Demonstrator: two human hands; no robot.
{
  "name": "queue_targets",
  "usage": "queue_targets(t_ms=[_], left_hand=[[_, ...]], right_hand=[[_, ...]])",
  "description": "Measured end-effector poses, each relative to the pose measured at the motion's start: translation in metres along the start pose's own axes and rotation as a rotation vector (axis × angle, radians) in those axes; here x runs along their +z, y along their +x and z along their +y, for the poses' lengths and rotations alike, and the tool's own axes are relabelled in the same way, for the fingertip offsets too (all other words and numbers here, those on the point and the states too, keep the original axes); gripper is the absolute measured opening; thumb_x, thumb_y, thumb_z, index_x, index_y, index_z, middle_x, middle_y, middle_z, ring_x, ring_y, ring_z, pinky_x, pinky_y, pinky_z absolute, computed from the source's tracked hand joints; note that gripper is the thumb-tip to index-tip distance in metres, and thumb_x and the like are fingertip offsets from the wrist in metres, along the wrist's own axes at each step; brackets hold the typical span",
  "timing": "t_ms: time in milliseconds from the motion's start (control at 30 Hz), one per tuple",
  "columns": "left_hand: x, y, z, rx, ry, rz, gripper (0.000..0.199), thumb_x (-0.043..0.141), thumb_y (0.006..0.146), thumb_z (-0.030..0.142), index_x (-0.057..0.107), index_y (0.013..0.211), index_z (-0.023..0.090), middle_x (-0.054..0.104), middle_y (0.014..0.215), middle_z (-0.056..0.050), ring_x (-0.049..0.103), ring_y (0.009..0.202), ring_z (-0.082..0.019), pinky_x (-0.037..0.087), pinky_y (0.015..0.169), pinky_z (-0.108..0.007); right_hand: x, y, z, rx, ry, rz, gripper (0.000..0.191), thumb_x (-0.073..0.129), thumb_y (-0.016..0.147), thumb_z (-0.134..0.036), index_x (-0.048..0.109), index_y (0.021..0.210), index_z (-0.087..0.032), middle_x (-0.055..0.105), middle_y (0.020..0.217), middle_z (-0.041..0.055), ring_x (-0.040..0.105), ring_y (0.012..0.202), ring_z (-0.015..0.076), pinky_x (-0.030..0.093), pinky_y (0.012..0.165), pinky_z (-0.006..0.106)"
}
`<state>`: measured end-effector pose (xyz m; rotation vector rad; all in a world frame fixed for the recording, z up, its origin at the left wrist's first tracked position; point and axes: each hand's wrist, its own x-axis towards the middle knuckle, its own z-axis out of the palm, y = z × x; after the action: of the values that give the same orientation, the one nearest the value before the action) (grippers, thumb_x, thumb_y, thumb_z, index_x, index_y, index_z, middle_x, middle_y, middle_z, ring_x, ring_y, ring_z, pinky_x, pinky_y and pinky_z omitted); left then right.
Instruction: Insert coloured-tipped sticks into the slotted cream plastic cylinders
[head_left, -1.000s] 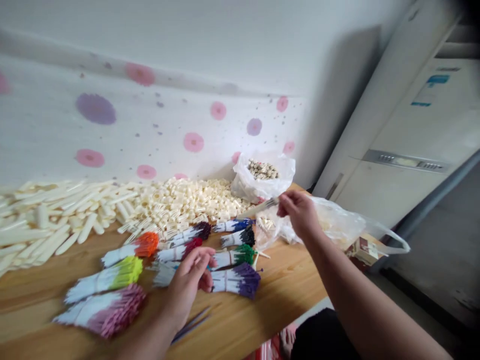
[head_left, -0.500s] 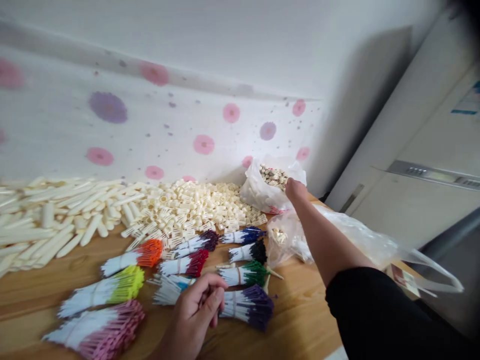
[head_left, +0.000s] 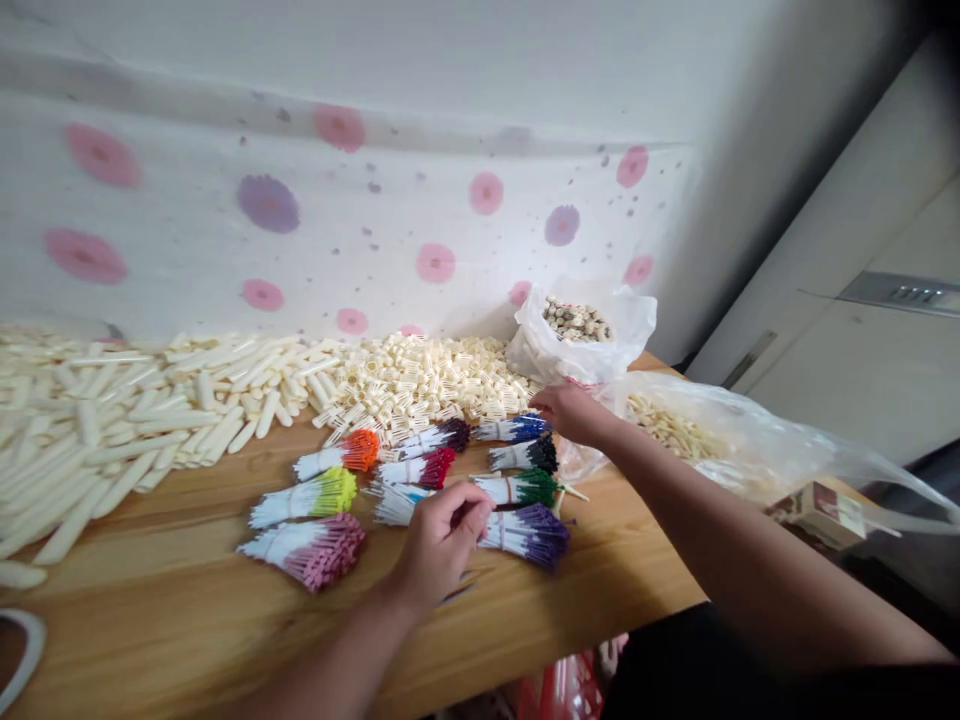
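My left hand point(head_left: 444, 545) is held over the front of the table with thumb and fingers pinched together. What it pinches is hidden; a thin dark sliver point(head_left: 459, 588) shows just below it. Close beside lie a purple-tipped bundle point(head_left: 529, 535) and a green-tipped bundle point(head_left: 517, 487) of thin white sticks resembling pen refills, tied with bands. My right hand point(head_left: 571, 412) reaches across to the back right, fingers closed together and pointing left, near a blue-tipped bundle point(head_left: 514, 429). I cannot make out anything in its fingers. Behind it stands a white plastic bag point(head_left: 536, 345) full of small round-ended pieces point(head_left: 576, 320).
Long cream tubes point(head_left: 150, 420) are heaped along the back left, with a pile of small cream clip pieces point(head_left: 420, 385) beside them. Orange point(head_left: 337, 455), yellow point(head_left: 307, 497) and pink point(head_left: 319, 550) bundles lie in front. A clear bag point(head_left: 679, 425) and a small box point(head_left: 821, 515) are at right.
My right hand has come away from the white bag, moving toward me and left. My left hand stays pinched near the bundles. The view has shifted, showing more of the table's front.
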<state>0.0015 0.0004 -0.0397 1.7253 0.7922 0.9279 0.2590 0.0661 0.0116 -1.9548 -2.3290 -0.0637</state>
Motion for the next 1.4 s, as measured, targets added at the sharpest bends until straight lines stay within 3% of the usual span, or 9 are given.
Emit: queue_targets(t_ms=[267,500,667,833,933,1033,1167,1300,1400], left_hand=[[-0.025,-0.023,0.042,0.107,0.262,-0.119,0.022,0.051,0.085,0.032,0.063,0.074,0.017,0.058,0.064,-0.001,0.050,0.059,-0.012,0.040,0.058,-0.022],[-0.086,-0.085,0.011,-0.137,0.170,0.386,0.021,0.060,0.076,0.041,0.066,0.078,0.021,0.058,0.062,0.000,0.050,0.054,-0.013,0.040,0.050,-0.021],[-0.145,-0.105,-0.002,-0.212,0.404,0.526,0.027,0.056,0.077,0.045,0.061,0.080,0.019,0.053,0.058,0.002,0.048,0.053,-0.013,0.039,0.052,-0.022],[-0.201,-0.053,-0.009,-0.325,0.768,0.565,0.031,0.039,0.082,0.041,0.057,0.084,0.016,0.060,0.067,-0.001,0.054,0.059,-0.014,0.042,0.055,-0.023],[-0.218,-0.008,-0.020,-0.380,0.878,0.500,0.020,0.048,0.079,0.031,0.059,0.085,0.016,0.066,0.080,-0.004,0.060,0.073,-0.017,0.043,0.064,-0.024],[-0.222,0.032,-0.034,-0.424,0.989,0.377,0.014,0.056,0.080,0.027,0.062,0.083,0.016,0.066,0.087,-0.005,0.060,0.084,-0.019,0.044,0.074,-0.028],[-0.211,0.069,-0.054,-0.511,1.094,0.253,0.026,0.055,0.087,0.032,0.059,0.104,0.014,0.061,0.105,-0.008,0.059,0.093,-0.019,0.049,0.082,-0.039],[-0.208,0.087,-0.068,-0.596,1.134,0.236,0.032,0.054,0.088,0.031,0.054,0.115,0.014,0.057,0.115,-0.010,0.058,0.100,-0.021,0.050,0.084,-0.042],[-0.225,0.085,-0.069,-0.633,1.131,0.264,0.032,0.055,0.087,0.031,0.054,0.115,0.014,0.057,0.115,-0.010,0.058,0.100,-0.021,0.050,0.084,-0.041]], right_hand=[[0.033,0.011,0.017,0.192,-0.068,-0.189,0.030,0.053,0.090,-0.032,0.055,0.114,-0.015,0.057,0.114,0.0080,0.059,0.096,0.0188,0.051,0.081,0.039],[0.040,0.002,0.029,0.242,-0.076,-0.186,0.031,0.054,0.090,-0.033,0.054,0.114,-0.015,0.058,0.113,0.0075,0.059,0.095,0.0185,0.051,0.080,0.039],[0.025,-0.018,0.019,0.124,-0.018,0.040,0.020,0.052,0.088,-0.023,0.064,0.098,-0.010,0.063,0.103,0.0128,0.060,0.097,0.0219,0.048,0.083,0.036],[0.010,-0.061,0.008,-0.206,0.169,0.210,0.025,0.051,0.087,-0.034,0.066,0.101,-0.019,0.067,0.099,0.0078,0.063,0.088,0.0193,0.049,0.078,0.030],[0.012,-0.089,0.001,-0.338,0.277,0.272,0.024,0.050,0.087,-0.035,0.065,0.101,-0.023,0.067,0.100,0.0073,0.065,0.086,0.0195,0.052,0.074,0.031],[0.019,-0.109,-0.003,-0.350,0.301,0.269,0.020,0.053,0.086,-0.033,0.066,0.100,-0.027,0.068,0.101,0.0055,0.066,0.089,0.0200,0.055,0.075,0.030],[0.022,-0.120,-0.005,-0.336,0.288,0.279,0.020,0.052,0.086,-0.033,0.065,0.102,-0.031,0.069,0.102,0.0044,0.068,0.086,0.0203,0.057,0.071,0.030],[0.021,-0.123,-0.003,-0.360,0.222,0.345,0.022,0.055,0.084,-0.036,0.064,0.104,-0.033,0.070,0.101,0.0049,0.069,0.083,0.0224,0.059,0.068,0.032],[0.030,-0.124,0.005,-0.345,0.256,0.400,0.022,0.060,0.080,-0.038,0.066,0.100,-0.036,0.071,0.098,0.0024,0.069,0.079,0.0228,0.059,0.065,0.032]])
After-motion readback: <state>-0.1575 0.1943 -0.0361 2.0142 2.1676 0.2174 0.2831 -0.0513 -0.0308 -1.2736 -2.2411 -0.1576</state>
